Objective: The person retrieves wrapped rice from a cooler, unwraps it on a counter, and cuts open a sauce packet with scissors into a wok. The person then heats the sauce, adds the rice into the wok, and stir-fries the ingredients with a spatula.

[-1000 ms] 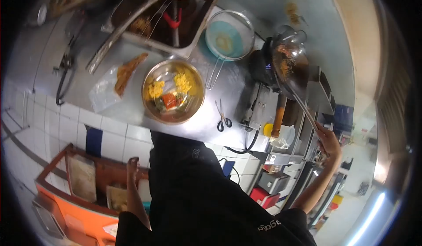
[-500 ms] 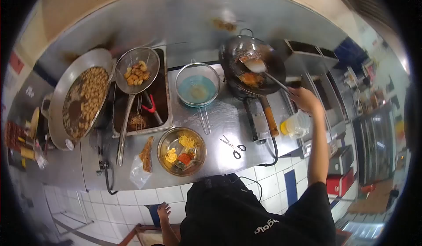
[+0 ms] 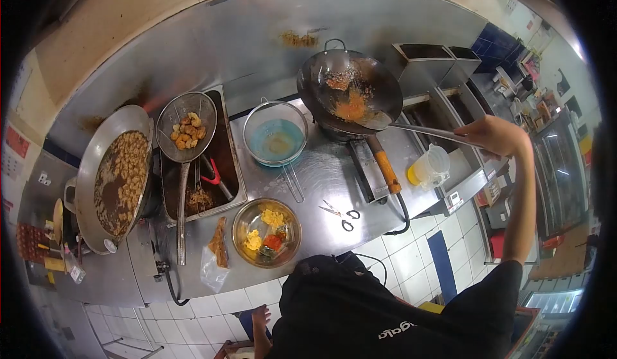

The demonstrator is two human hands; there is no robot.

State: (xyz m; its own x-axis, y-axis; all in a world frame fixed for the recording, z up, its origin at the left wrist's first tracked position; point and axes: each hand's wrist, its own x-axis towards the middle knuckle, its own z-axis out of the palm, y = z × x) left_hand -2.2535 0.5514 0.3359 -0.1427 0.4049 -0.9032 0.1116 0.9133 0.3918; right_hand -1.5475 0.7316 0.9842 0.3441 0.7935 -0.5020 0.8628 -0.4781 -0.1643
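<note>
My right hand is closed around the long handle of a metal wok ladle. The ladle's head rests at the lower right rim of a dark wok. Orange-red sauce with small bits lies in the wok, which sits on a burner and has a wooden handle pointing toward me. Below that hand, a clear jug of yellow liquid stands on the counter. My left hand hangs by my side below the counter edge, fingers apart and holding nothing.
A steel bowl holds yellow and red seasonings. Scissors lie beside it. Further left are a strainer over a blue bowl, a skimmer with fried pieces over a fryer, a plastic bag and a large pan of frying food.
My right hand has moved right and outward, drawing the ladle from the middle of the wok to its lower right rim. The view has shifted slightly; my left hand still hangs low.
</note>
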